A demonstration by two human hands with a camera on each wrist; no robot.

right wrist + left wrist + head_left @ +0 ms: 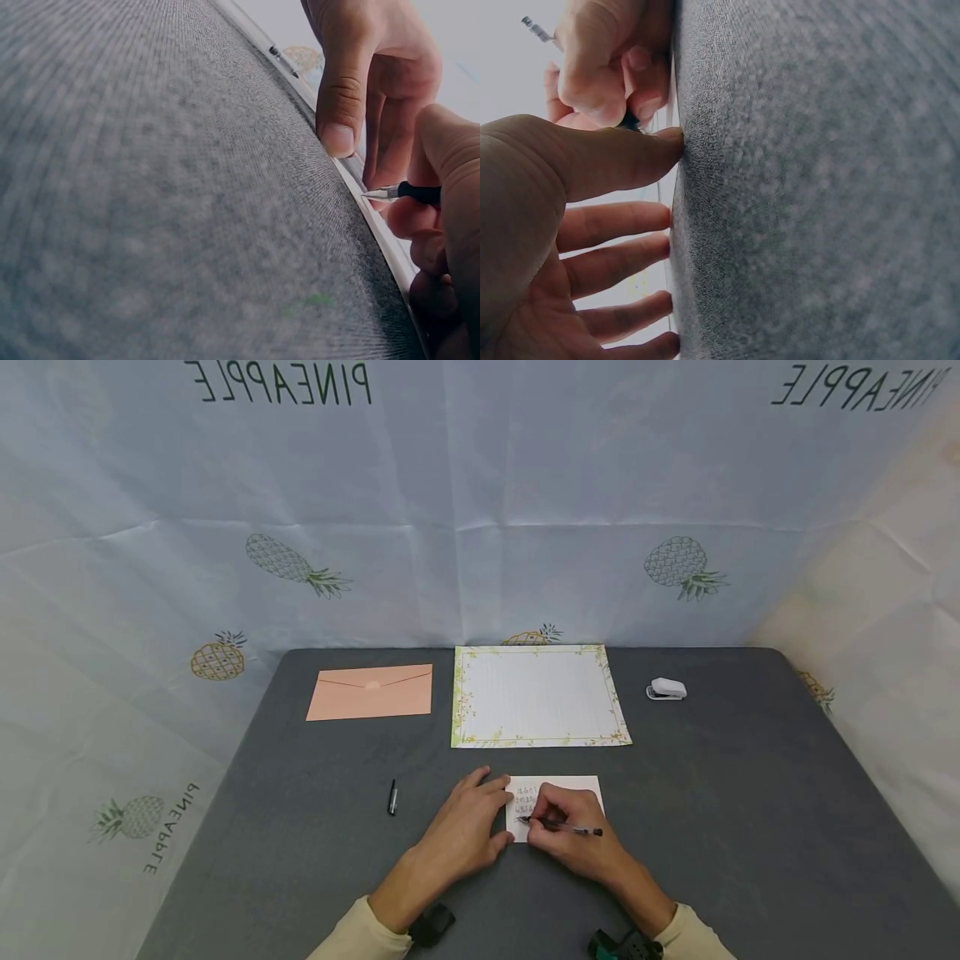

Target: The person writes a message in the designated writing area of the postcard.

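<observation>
A small white paper card [555, 783] with several lines of handwriting lies near the front middle of the table. My right hand [576, 833] grips a pen [573, 829] between thumb and fingers. In the right wrist view the pen's tip [375, 195] meets the paper. The left hand [465, 827] rests with spread fingers at the card's left edge. Seen from the left wrist, its thumb [622, 156] and fingers are fairly straight, their tips down on the surface. Part of the card is hidden under the right hand.
A black pen cap [392, 797] lies left of the left hand. Farther back are a peach envelope [371, 702], a floral-bordered sheet [536, 697] and a white stapler [667, 688]. The dark grey table [750, 827] ends at a pineapple-print curtain [480, 477].
</observation>
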